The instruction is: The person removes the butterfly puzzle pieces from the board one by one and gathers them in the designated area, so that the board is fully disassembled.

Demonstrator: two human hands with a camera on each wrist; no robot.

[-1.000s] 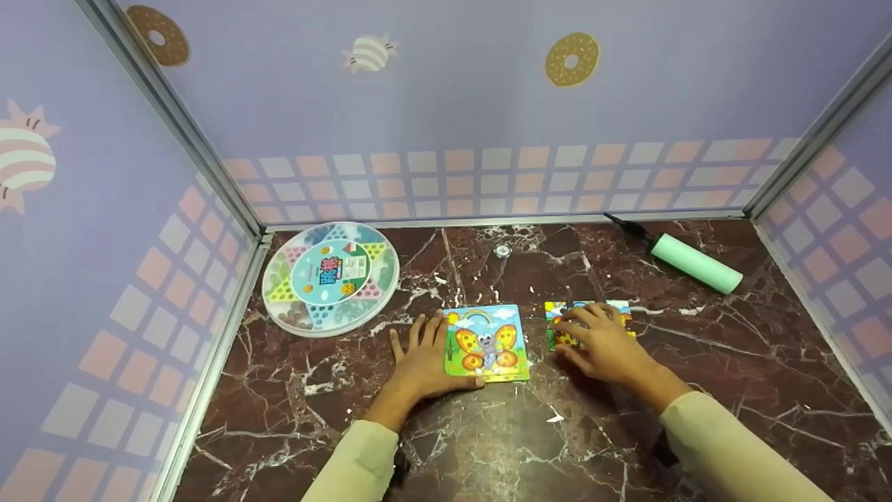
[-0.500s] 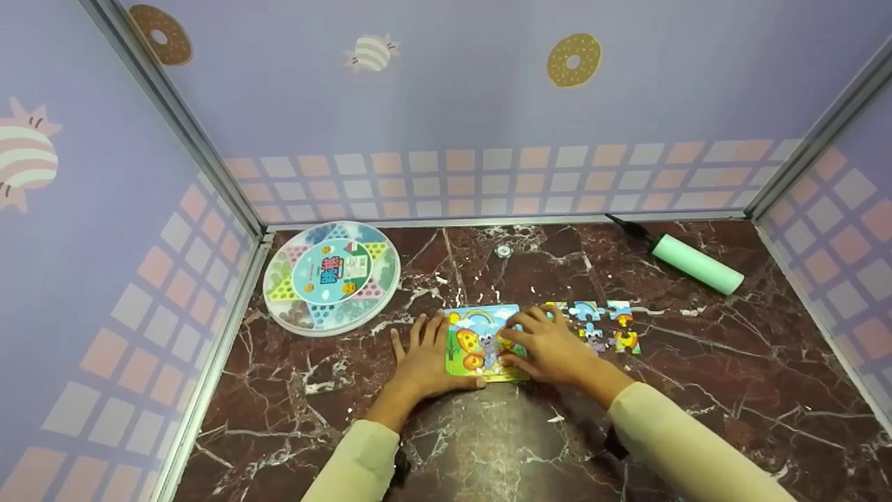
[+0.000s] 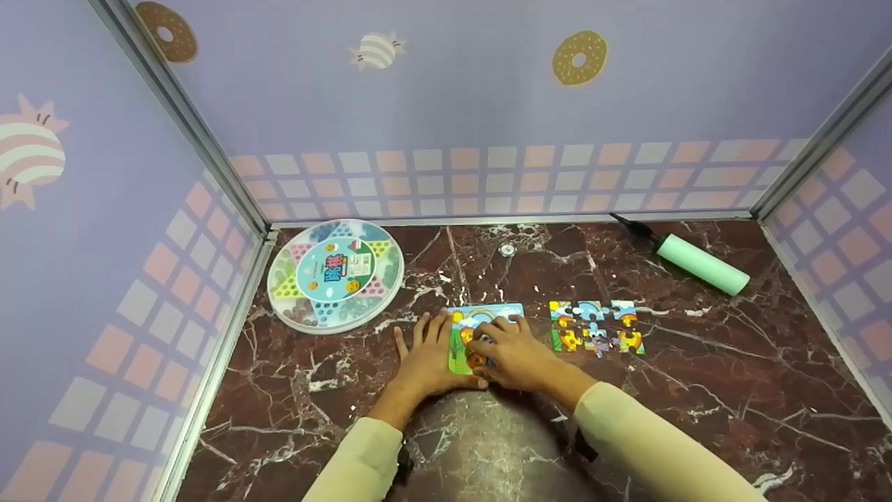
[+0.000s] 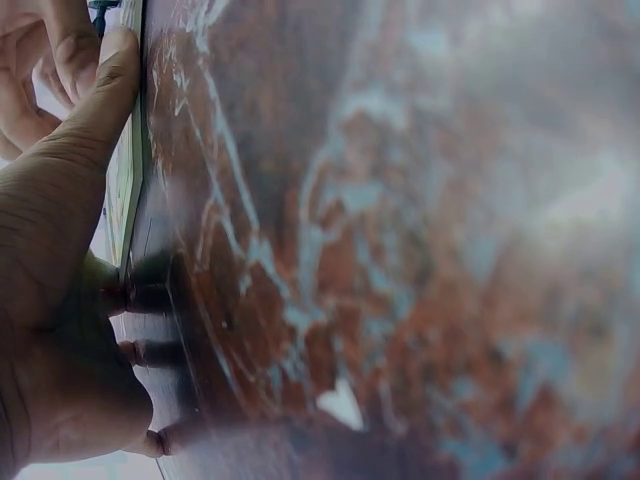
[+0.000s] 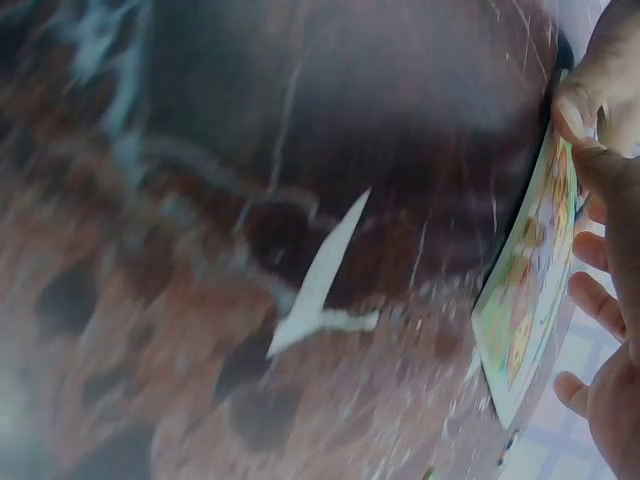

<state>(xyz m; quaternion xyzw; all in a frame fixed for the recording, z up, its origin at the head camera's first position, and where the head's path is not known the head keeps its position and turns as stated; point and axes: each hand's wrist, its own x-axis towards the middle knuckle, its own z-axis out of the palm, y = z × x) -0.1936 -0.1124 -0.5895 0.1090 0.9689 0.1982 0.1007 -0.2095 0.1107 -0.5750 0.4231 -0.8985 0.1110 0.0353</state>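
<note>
A square butterfly picture board (image 3: pixel 458 351) lies on the dark marbled table in the head view. My left hand (image 3: pixel 431 359) rests flat at its left side, fingers spread, thumb along the front edge. The right hand (image 3: pixel 514 354) is over the board's middle and right part, loosely bent fingertips on the picture, covering much of the butterfly. In the right wrist view, those fingers (image 5: pixel 592 300) stand apart above the tilted-looking board (image 5: pixel 525 310). Several jigsaw pieces (image 3: pixel 597 336) lie in two rows to the right, showing a similar butterfly scene.
At the back left stands a round Chinese checkers box (image 3: pixel 335 275). A small round silvery object (image 3: pixel 506 249) lies near the back wall. A pale green cylinder with a black nozzle (image 3: pixel 702 264) is at the back right. Walls enclose the table on three sides.
My right hand has moved left from the loose jigsaw pieces onto the butterfly board, uncovering the two rows of pieces. The left hand keeps its place at the board's left side.
</note>
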